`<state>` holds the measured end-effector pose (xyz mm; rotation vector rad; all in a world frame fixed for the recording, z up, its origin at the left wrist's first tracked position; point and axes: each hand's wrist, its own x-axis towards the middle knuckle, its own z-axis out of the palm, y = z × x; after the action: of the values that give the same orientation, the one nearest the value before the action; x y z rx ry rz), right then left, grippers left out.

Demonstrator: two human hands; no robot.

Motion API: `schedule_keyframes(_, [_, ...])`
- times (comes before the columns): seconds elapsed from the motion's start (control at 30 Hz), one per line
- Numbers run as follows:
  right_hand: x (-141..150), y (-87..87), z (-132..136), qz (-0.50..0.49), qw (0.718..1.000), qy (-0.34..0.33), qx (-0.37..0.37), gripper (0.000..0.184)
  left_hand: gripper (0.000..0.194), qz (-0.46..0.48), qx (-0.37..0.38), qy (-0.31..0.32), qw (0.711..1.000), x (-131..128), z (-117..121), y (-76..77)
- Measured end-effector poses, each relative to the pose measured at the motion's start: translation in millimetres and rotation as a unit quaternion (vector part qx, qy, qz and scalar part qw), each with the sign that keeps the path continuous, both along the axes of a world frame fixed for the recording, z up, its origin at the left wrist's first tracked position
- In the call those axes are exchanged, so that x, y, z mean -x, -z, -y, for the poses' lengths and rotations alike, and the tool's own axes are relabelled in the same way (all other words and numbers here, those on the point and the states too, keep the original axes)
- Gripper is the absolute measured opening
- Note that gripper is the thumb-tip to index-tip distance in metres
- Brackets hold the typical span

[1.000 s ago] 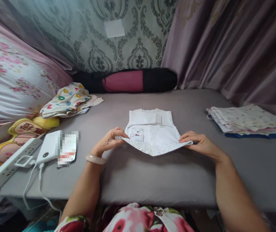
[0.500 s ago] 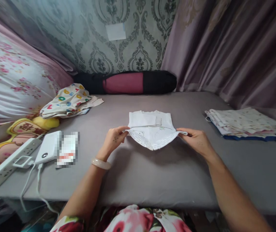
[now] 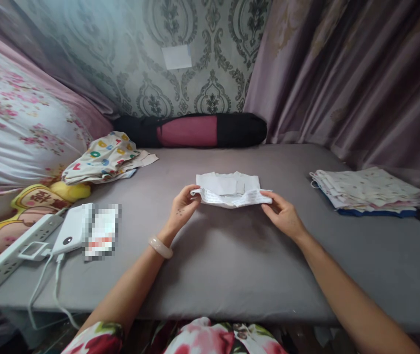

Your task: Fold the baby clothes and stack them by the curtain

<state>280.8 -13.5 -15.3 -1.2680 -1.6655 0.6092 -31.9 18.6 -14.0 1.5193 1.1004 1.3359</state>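
Observation:
A small white garment (image 3: 230,188) lies on the grey mattress (image 3: 232,265) in the middle of the view, folded over on itself. My left hand (image 3: 182,206) pinches its left lower corner. My right hand (image 3: 281,214) pinches its right lower corner. The lifted bottom edge with fine print hangs between the two hands, over the upper half of the garment. A pale bangle sits on my left wrist.
A stack of folded printed cloths (image 3: 368,191) lies at the right. A crumpled cloth with coloured letters (image 3: 104,156) lies at the back left. A black and pink bolster (image 3: 191,130) lines the wall. A white power bank (image 3: 70,235) and power strip (image 3: 7,258) sit at the left edge.
Both hands have carried the garment's bottom edge up and away from me, folding it over the upper part. The bear print is now hidden.

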Motion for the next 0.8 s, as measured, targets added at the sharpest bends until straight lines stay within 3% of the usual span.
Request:
schedule_keyframes(0.23, [2.2,9.0,-6.5,0.217,0.976,-0.013,-0.027,0.060,0.040,-0.089,-0.053,0.013,0.995,2.8,-16.4,16.9])
schedule_keyframes(0.57, [4.3,24.2,-26.1,0.344,0.939,-0.008,-0.018,0.060,0.044,-0.255,-0.054,-0.034,0.965,-3.2,-34.1,17.0])
schedule_keyframes(0.8, [7.4,29.5,-32.4,0.380,0.925,0.011,0.002,0.060,0.045,-0.273,-0.046,-0.038,0.960,-4.2,-47.0,24.8])
